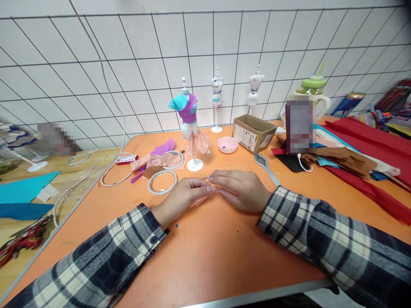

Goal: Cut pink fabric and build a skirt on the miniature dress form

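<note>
My left hand (189,192) pinches a small piece of pale pink crepe paper (202,199) between thumb and fingers, low over the orange table. My right hand (240,188) meets it from the other side, its thumb and fingers closing on the paper's right end. A thin dark sliver shows between the fingertips; its kind is hidden. Just beyond my hands, a white miniature dress form (189,130) stands upright on a round base. It wears a purple and turquoise paper top and a gathered pink paper skirt (198,142).
Tape rolls (162,182) and paper scraps (154,161) lie left of the dress form. Behind are a pink bowl (227,144), a cardboard box (253,132) and two more dress forms. At right stand a propped phone (300,126) and coloured paper (353,160). A cable (120,111) hangs left.
</note>
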A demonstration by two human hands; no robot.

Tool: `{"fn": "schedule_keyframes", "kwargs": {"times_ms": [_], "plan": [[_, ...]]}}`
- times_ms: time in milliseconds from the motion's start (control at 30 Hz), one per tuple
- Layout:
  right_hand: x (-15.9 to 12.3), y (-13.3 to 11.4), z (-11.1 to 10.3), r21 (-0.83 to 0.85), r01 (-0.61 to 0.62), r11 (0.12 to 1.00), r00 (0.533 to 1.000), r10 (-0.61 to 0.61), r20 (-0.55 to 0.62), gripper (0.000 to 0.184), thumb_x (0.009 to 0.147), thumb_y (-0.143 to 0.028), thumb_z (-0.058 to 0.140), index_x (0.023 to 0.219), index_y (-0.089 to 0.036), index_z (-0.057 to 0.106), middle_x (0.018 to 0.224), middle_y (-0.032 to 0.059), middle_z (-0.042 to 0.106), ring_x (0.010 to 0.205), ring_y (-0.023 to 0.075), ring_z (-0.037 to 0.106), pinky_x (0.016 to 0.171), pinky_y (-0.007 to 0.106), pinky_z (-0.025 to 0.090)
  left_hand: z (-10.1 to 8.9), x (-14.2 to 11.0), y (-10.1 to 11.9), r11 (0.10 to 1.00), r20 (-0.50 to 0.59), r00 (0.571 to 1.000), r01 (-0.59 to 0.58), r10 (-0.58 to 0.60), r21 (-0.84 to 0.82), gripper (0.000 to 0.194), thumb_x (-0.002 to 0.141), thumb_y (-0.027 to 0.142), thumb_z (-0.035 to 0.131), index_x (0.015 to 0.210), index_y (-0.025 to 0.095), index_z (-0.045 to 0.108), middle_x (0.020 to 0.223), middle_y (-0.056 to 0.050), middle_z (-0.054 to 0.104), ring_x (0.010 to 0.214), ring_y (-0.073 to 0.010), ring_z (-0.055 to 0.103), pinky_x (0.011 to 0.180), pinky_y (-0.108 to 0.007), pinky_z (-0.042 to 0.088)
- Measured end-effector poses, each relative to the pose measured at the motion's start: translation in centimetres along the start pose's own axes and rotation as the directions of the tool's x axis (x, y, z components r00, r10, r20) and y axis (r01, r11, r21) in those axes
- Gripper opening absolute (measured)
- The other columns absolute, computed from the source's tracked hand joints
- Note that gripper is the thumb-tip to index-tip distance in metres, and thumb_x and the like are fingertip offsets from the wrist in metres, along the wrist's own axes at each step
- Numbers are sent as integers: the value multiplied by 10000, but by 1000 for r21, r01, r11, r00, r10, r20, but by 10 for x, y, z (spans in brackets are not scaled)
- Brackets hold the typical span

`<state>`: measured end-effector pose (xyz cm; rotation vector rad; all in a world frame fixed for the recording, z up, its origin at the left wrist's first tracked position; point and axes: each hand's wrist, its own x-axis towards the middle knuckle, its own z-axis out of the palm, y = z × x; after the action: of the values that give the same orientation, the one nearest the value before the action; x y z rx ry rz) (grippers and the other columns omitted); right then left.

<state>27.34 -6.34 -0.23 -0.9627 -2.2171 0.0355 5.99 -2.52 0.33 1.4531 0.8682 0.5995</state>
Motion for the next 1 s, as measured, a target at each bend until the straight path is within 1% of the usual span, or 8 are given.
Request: {"fn": "schedule_keyframes", "kwargs": {"times_ms": [100,167,400,600,700,767,867,1000], "plan": [[3,0,1,104,23,994,1000,-21,-19,382,912,-287,575,1288,-224,564,1276,80,645,1193,197,593,1004,341,481,-1,-1,2,995,8,1000,27,-26,-99,254,745,408,752,728,159,704,541,33,521,476,-80,377,480,-240,259],[5,1,2,171,20,985,999,-14,-36,256,897,-281,596,1141,-214,634,1197,83,673,1139,194,617,991,348,491,-1,-1,3,988,11,999,49,-48,-147,232,709,383,781,716,161,715,583,18,575,498,-85,419,495,-239,288],[6,4,11,386,-119,915,991,134,-10,80,856,-282,656,893,-212,672,1122,86,663,966,173,659,721,263,575,-2,-1,4,986,70,993,108,-100,-124,249,688,370,788,726,132,723,537,30,520,482,-69,380,479,-229,231],[4,4,9,419,0,908,1000,11,-24,124,878,-196,607,975,-236,673,1123,63,667,969,163,644,833,300,557,-4,1,3,984,136,986,111,-92,-138,263,686,368,785,702,116,712,522,23,509,479,-73,366,490,-234,233],[3,3,8,562,-129,817,988,155,1,444,852,-232,646,1281,-285,549,1238,72,609,868,137,618,719,268,569,-6,1,4,977,129,988,113,-90,-180,262,700,375,777,709,122,708,541,14,544,478,-81,406,503,-236,297],[4,2,8,648,-257,717,956,285,64,537,823,-263,676,1331,-282,505,1252,84,585,820,126,592,633,236,548,-6,1,4,969,113,990,109,-86,-222,273,692,383,783,718,123,703,578,-2,580,505,-96,462,521,-239,335],[7,0,13,680,-393,619,902,405,153,328,796,-318,697,1099,-209,635,1094,85,631,781,136,579,607,240,516,-6,1,3,959,84,993,97,-77,-265,289,685,396,792,714,125,694,617,-14,603,530,-103,492,526,-238,343],[11,-4,20,711,-419,565,881,440,170,202,784,-361,703,854,-177,659,891,57,658,794,161,589,748,315,511,-4,1,2,975,92,995,68,-50,-211,279,745,403,759,702,133,700,521,24,530,477,-80,409,507,-232,306]]}}
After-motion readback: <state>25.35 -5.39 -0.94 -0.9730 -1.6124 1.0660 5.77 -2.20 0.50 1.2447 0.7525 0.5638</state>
